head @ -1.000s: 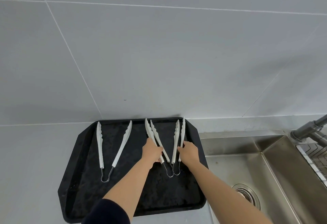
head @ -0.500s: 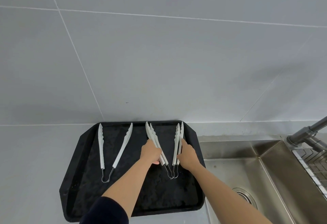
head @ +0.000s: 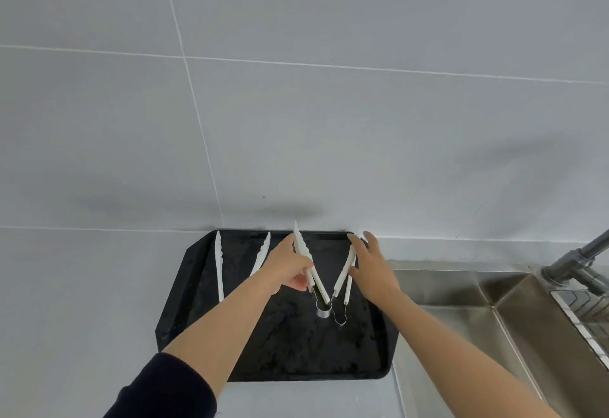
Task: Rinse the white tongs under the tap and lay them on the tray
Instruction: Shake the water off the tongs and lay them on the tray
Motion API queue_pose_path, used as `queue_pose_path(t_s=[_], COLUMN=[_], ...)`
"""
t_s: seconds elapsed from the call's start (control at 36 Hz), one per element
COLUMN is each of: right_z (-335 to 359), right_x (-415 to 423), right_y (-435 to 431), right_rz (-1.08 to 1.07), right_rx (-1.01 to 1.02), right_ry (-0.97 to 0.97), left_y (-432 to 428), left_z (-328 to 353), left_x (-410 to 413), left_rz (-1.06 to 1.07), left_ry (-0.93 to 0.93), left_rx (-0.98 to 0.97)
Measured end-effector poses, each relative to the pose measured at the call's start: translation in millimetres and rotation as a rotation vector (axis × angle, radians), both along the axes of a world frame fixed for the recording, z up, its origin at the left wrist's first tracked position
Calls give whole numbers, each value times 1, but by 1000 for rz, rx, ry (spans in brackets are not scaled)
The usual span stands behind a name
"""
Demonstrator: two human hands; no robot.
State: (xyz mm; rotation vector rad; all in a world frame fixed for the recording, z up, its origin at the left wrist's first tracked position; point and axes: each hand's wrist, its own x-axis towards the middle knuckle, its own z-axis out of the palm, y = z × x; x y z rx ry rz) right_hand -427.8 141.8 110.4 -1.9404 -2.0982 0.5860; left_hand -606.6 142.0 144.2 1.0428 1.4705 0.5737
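Observation:
Three pairs of white tongs with metal loop ends lie on a black tray (head: 283,351) against the wall. My left hand (head: 286,266) grips the middle tongs (head: 319,282) around their arms, with the tips tilted up and to the left. My right hand (head: 372,269) holds the right tongs (head: 342,280) between thumb and outstretched fingers, with their tips leaning right. The two loop ends nearly meet, so the pairs form a V. The left tongs (head: 218,266) lie untouched and spread open, partly hidden behind my left forearm.
A steel sink (head: 461,335) sits directly right of the tray. The grey tap (head: 576,259) reaches in from the right edge, above a wire rack (head: 590,312). Grey countertop surrounds the tray, and a grey tiled wall stands behind it.
Both hands have closed on their tongs and swung the tips apart, turning two parallel pairs into a V. The middle pair has risen at its tips. The view has tilted slightly.

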Motion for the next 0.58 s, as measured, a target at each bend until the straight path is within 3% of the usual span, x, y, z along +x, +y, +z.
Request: queue_pose_path(t_s=[0.14, 0.36, 0.44, 0.58], right_z=[10, 12, 7, -8], right_x=[-19, -48, -53, -60], right_y=[-10, -28, -34, -48], right_rz=[71, 59, 112, 208], right_rx=[84, 54, 7, -104], right_ry=[32, 47, -74, -280], left_y=[-15, -28, -31, -45], left_z=[21, 25, 17, -8], left_x=[-22, -52, -56, -56], left_rz=[34, 164, 181, -6], left_ry=[-20, 21, 48, 312], left_rx=[25, 43, 38, 88])
